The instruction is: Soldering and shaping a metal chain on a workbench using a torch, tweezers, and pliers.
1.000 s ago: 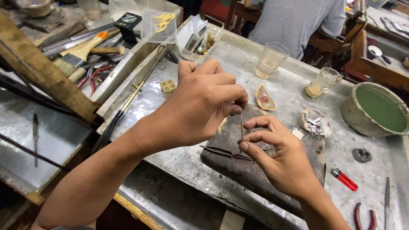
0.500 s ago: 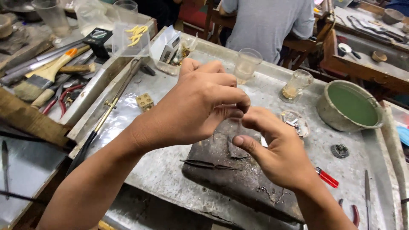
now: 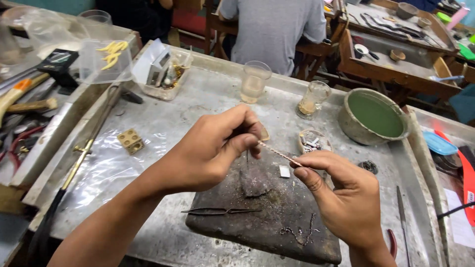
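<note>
The left hand (image 3: 217, 148) and the right hand (image 3: 341, 198) hold a thin twisted wire (image 3: 279, 154) stretched between them, above the dark slab (image 3: 277, 222) that lies on the metal table (image 3: 198, 99). The left hand is pinched shut on the wire's end at about 10 o'clock from the slab's middle; the right hand's thumb and forefinger are clamped on the other end, at about 2 o'clock. The wire runs taut and slightly downhill from left to right, clear of the slab.

Judging by the even spiral along the exposed length, the twisting looks well advanced, at least on the part in view. Whether the ends inside the fingers are twisted too cannot be told. On the slab, tweezers (image 3: 220, 211) lie untouched at 9 o'clock, a short length of chain (image 3: 299, 232) lies at 5 o'clock, and a small pale square piece (image 3: 284, 171) sits at 12 o'clock, so some work on small parts appears laid out and unfinished.

Beyond the slab stand two glass cups (image 3: 255, 81), a green-filled bowl (image 3: 376, 116) at 1 o'clock, and a small dish of scraps (image 3: 312, 142). A brass block (image 3: 131, 141) rests on clear plastic at 10 o'clock.

Both wire ends are hidden by fingertips. The right edge of the table is cut off, and a seated person's back (image 3: 272, 29) is only partly in view.
</note>
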